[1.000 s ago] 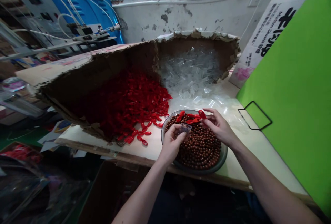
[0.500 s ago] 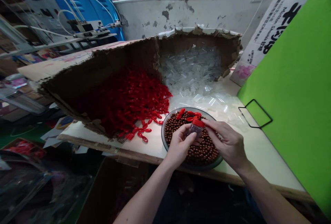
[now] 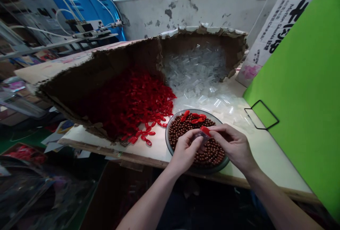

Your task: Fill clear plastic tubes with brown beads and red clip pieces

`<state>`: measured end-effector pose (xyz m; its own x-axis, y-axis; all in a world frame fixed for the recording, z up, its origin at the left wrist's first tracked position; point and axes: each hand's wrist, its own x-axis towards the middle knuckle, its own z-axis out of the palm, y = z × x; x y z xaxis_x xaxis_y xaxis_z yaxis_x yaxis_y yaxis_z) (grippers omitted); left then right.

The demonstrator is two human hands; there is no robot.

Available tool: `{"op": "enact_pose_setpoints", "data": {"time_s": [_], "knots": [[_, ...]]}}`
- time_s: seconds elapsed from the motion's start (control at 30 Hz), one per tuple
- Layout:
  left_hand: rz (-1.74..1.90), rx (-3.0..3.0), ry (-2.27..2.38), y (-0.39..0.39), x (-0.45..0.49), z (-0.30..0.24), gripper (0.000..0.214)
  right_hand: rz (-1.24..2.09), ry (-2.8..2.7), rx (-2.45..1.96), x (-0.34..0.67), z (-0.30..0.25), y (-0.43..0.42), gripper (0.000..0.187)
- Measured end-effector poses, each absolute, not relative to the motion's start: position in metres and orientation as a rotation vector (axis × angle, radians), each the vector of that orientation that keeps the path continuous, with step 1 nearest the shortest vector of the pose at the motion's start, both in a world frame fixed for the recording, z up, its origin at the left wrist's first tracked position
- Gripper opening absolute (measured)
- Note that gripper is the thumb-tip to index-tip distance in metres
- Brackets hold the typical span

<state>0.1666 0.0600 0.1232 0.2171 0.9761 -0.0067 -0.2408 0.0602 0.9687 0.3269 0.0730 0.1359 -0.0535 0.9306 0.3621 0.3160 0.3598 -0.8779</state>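
My left hand (image 3: 186, 149) is closed around a small clear plastic container (image 3: 202, 136) above a round basin. My right hand (image 3: 235, 147) pinches the red cap (image 3: 205, 131) at the container's top; its fingertips partly hide the cap. What is inside the container is too blurred to tell. Below both hands, shiny brown balls (image 3: 209, 157) fill the grey basin (image 3: 167, 137). Several red caps (image 3: 198, 118) lie on the balls toward the basin's far side.
A torn cardboard box (image 3: 106, 55) behind the basin holds a heap of red caps (image 3: 143, 97) at left and clear plastic pieces (image 3: 198, 69) at right. Loose red caps spill onto the white tabletop (image 3: 87, 136). A green panel (image 3: 300, 92) with a black wire loop (image 3: 276, 121) stands at right.
The container and its red cap have tilted and dropped slightly between my hands. My right fingers have shifted a little on the cap. The rest looks unmoved.
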Motion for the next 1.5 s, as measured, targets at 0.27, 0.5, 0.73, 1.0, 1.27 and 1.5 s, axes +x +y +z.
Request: {"op": "enact_pose_setpoints", "data": {"time_s": [0.27,0.5,0.73,1.0,1.27,1.5], "knots": [[1.127,1.119,0.924,0.061,0.169,0.125,0.030,0.323,-1.750,-1.067,0.327,0.128,0.063,0.022],[1.069,1.066,0.845,0.063,0.169,0.127,0.026,0.311,-1.741,-1.086,0.328,0.128,0.056,0.021],[1.094,1.029,0.844,0.069,0.173,0.121,0.029,0.180,-1.764,-1.079,0.322,0.119,0.060,0.023],[1.094,0.895,0.872,0.077,0.172,0.120,0.031,0.396,-1.640,-1.096,0.323,0.124,0.063,0.022],[0.724,1.149,0.825,0.057,0.175,0.128,0.034,1.400,-1.365,-0.885,0.317,0.146,0.082,0.041],[0.996,1.350,1.115,0.043,0.187,0.125,0.047,1.665,-1.073,-0.829,0.297,0.150,0.068,0.054]]}}
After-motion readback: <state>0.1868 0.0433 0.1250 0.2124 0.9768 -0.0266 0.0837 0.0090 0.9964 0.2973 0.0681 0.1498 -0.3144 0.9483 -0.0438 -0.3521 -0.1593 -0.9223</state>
